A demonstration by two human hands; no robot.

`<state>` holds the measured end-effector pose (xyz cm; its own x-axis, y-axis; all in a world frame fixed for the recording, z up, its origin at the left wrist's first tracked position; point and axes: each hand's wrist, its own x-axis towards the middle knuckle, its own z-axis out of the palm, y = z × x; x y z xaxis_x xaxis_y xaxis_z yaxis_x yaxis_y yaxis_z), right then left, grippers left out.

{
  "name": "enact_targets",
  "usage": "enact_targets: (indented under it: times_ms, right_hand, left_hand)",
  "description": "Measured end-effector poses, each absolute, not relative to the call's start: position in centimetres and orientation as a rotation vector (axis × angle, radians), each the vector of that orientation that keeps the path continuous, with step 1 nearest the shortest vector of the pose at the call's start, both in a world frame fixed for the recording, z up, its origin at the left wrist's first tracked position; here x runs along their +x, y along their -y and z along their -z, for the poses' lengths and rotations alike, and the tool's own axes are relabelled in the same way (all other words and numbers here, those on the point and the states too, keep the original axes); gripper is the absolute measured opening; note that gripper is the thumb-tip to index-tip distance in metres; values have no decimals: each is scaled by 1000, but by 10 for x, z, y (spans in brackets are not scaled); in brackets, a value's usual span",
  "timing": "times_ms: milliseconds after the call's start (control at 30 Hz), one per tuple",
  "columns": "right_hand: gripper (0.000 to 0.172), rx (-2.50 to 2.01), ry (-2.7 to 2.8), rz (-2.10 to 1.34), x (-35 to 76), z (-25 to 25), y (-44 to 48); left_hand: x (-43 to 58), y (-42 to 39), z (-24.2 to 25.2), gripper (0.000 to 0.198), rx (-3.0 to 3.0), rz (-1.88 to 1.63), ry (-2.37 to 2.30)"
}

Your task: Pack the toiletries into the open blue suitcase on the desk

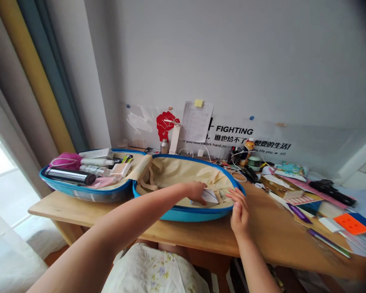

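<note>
White box [212,197] sits clamped in the left grip [199,192], right grip [239,208] apart at the suitcase rim [198,210].

Smooth plastic suitcase shell [195,215], wrinkled cloth lining [177,169], smooth wooden table [271,224], glossy cylinder [68,176], matt wall [247,61]

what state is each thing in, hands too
blue case: open, halves spread on the table
white box: lying in the case's right half
left hand: fingers over the white box, grip unclear
right hand: fingers extended at the case's rim
black cylinder: lying on its side
silver bottle: standing upright
green jar: standing upright
printed sheet: hung against the wall
</note>
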<state>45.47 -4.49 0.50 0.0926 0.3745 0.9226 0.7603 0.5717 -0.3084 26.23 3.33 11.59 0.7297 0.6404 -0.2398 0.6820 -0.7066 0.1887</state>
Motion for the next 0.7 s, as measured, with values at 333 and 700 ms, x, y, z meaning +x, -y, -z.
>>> enact_targets:
  times_ms: [333, 700]
  right_hand:
    - [38, -1000, 1529, 408, 454, -5, 46]
    - [38, -1004, 1553, 411, 454, -7, 48]
  left_hand:
    - [289, -36, -97, 69, 2652, 253, -1036]
    - [289, -45, -88, 64, 2611, 152, -978]
